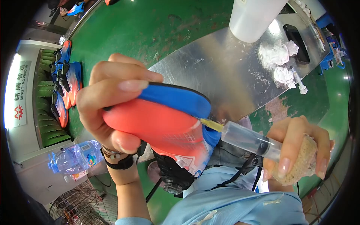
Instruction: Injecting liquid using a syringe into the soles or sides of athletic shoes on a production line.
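A sneaker [157, 120], coral red with a blue sole, is tilted on its side in front of me. My left hand [116, 88] is closed round one end of it, fingers over the sole and thumb on the red part. In my right hand [296, 138] is a clear plastic syringe [240, 138] with a dark plunger. Its yellow tip [212, 124] reaches the seam between the blue sole and the red upper; whether it presses in, I cannot tell. The same hand also grips a worn, yellowish sponge [300, 163] against the palm.
A metal sheet [225, 78] on the green table bears a white container [255, 18], crumpled white tissue [277, 56] and a black phone-like object [296, 43]. Several sneakers [67, 82] stand on a green rack at left. A water bottle [77, 156] and a wire fan [82, 206] are lower left.
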{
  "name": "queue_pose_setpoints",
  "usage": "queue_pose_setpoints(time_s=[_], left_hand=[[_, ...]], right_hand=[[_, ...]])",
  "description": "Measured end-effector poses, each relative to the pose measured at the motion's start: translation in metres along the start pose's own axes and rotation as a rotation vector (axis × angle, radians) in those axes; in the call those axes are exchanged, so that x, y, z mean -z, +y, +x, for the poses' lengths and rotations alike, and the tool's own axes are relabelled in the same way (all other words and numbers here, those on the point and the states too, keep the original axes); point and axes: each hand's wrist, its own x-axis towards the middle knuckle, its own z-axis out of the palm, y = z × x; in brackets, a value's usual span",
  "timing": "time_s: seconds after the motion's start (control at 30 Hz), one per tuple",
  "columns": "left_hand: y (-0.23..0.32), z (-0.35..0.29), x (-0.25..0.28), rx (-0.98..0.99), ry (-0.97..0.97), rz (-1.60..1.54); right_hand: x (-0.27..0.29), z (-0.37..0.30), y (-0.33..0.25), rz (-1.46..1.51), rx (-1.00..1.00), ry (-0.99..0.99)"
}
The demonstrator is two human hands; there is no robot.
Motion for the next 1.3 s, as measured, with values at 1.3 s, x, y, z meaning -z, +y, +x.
queue_pose_setpoints(time_s=[1.3], left_hand=[[-0.015,-0.073,0.027,0.681,0.568,0.602]], right_hand=[[0.022,-0.097,0.054,0.04,-0.163,0.452]])
